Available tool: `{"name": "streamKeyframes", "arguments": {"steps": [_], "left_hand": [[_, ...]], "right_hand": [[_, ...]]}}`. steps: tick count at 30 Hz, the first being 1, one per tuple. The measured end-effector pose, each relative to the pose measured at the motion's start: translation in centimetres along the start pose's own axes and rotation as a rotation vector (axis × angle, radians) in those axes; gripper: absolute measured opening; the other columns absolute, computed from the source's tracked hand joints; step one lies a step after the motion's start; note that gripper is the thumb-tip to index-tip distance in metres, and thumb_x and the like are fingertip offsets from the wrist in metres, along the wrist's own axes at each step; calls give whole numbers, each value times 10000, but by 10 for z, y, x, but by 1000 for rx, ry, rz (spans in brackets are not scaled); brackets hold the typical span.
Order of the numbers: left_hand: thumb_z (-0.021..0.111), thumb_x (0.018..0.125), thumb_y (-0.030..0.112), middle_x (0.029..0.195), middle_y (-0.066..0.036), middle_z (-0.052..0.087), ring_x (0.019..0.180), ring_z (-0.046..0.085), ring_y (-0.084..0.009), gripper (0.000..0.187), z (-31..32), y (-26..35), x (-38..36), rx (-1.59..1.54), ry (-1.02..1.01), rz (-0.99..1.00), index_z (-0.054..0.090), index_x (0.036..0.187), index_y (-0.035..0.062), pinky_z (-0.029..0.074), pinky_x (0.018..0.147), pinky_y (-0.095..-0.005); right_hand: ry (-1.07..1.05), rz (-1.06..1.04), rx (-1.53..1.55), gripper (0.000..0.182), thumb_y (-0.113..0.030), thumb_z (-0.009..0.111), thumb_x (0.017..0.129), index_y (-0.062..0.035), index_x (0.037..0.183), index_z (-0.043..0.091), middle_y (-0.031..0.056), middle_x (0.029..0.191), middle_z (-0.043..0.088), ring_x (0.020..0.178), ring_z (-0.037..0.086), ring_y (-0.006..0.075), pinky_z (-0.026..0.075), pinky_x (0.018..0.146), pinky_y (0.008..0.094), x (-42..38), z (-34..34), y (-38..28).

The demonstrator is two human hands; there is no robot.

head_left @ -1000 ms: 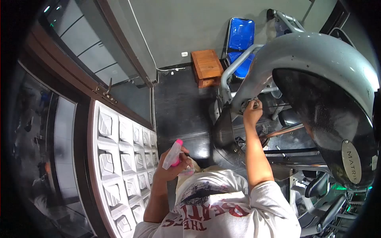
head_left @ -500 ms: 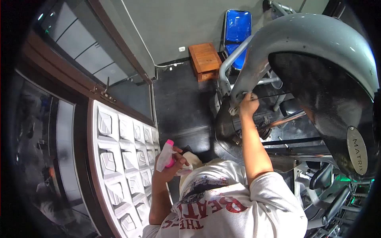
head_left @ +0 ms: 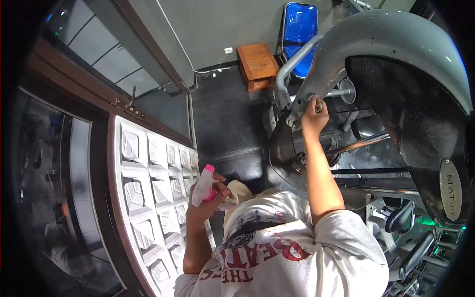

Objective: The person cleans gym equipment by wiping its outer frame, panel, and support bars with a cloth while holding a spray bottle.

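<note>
My left hand [head_left: 210, 202] is wrapped round a spray bottle [head_left: 204, 185] with a pink and whitish trigger head. It is held low, in front of the white shirt, and the fingers hide part of the bottle's body. My right hand [head_left: 315, 119] reaches forward, its fingers closed on what looks like a bunched greyish cloth [head_left: 318, 106], mostly covered by the hand. It presses against the lower end of the curved grey frame [head_left: 329, 72] of a gym machine. A black cover [head_left: 396, 114] on this machine carries a MATRIX plate [head_left: 450, 190].
A white panel with raised squares [head_left: 148, 190] stands close on my left, beside a brown-framed glass door [head_left: 133, 106]. Ahead are a wooden box step [head_left: 258, 62] and a blue chair [head_left: 300, 22]. Metal bars [head_left: 366, 142] cross behind my right forearm.
My right hand has shifted slightly up and forward along the machine's frame. My left hand still holds the spray bottle, a little higher in view. The whole view has tilted slightly.
</note>
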State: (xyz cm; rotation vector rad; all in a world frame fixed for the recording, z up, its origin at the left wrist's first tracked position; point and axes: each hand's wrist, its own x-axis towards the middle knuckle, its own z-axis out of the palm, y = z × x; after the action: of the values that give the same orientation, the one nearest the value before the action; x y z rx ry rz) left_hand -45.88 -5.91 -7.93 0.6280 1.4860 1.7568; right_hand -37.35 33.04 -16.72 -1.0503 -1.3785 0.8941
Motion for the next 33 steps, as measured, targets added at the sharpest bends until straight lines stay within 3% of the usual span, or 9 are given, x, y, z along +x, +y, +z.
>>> {"name": "streamKeyframes", "arguments": {"steps": [4, 6, 8, 9, 12, 18, 22, 27, 33], "left_hand": [[746, 875, -6, 804, -79, 708, 724, 687, -149, 312, 1, 4, 5, -10, 13, 33, 593, 1146, -27, 537, 670, -288], [747, 875, -6, 807, -80, 710, 743, 701, -157, 314, -1, 8, -2, -4, 39, 23, 592, 1147, -27, 540, 678, -296], [736, 878, -16, 802, -85, 710, 767, 714, -169, 312, -6, 11, -2, -46, 33, 13, 587, 1152, -25, 541, 685, -301], [732, 879, -18, 801, -85, 709, 767, 713, -170, 311, -9, 9, -4, -51, 42, 10, 585, 1153, -25, 541, 684, -302], [729, 879, -20, 790, -85, 708, 770, 710, -152, 311, -18, 5, -4, 18, 52, -1, 586, 1154, -20, 533, 668, -282], [734, 868, -30, 794, -83, 699, 766, 704, -144, 325, -15, 10, 23, 27, -1, -73, 591, 1159, -14, 544, 676, -290], [733, 865, -36, 829, -72, 685, 785, 706, -173, 347, -9, 21, 46, -86, -86, -25, 589, 1180, -15, 559, 717, -320], [721, 881, -37, 818, -45, 661, 807, 712, -199, 348, -13, 23, 78, -87, -207, -28, 581, 1199, -15, 567, 745, -338], [713, 894, -29, 809, -44, 678, 793, 715, -178, 313, -44, 39, 120, 1, -267, -14, 586, 1178, 3, 543, 691, -300]], "right_hand": [[124, -87, -64, 329, -237, 658, 978, 81, 890, 664, 160, 749, 690, 686, 606, 206, 483, 669, 382, -14, 11, 28], [151, 210, -283, 316, -237, 662, 975, 64, 882, 678, 130, 770, 707, 708, 634, 188, 497, 672, 375, -25, 6, 104], [191, 374, 22, 285, -227, 660, 975, 44, 892, 690, 76, 770, 700, 723, 641, 165, 501, 665, 352, -17, 4, 119], [148, 407, 341, 284, -230, 654, 979, 37, 892, 691, 30, 767, 670, 699, 600, 141, 486, 629, 339, -11, 5, 86], [164, 295, 496, 322, -267, 645, 993, 37, 903, 702, 34, 771, 671, 709, 586, 145, 473, 640, 321, 24, -2, 29], [232, 194, -55, 285, -207, 616, 987, 45, 868, 672, 32, 778, 650, 690, 566, 130, 457, 637, 306, 7, 0, 61], [167, 323, 370, 297, -210, 589, 1004, 58, 902, 669, 67, 785, 665, 709, 582, 160, 471, 668, 319, 14, -5, 38], [250, 57, 26, 315, -227, 562, 1031, 49, 915, 660, 59, 811, 649, 726, 558, 154, 456, 686, 319, 7, 6, 17], [269, 326, -2, 360, -246, 549, 987, 67, 885, 694, 106, 802, 691, 732, 610, 181, 488, 690, 353, 15, 5, 50]]}}
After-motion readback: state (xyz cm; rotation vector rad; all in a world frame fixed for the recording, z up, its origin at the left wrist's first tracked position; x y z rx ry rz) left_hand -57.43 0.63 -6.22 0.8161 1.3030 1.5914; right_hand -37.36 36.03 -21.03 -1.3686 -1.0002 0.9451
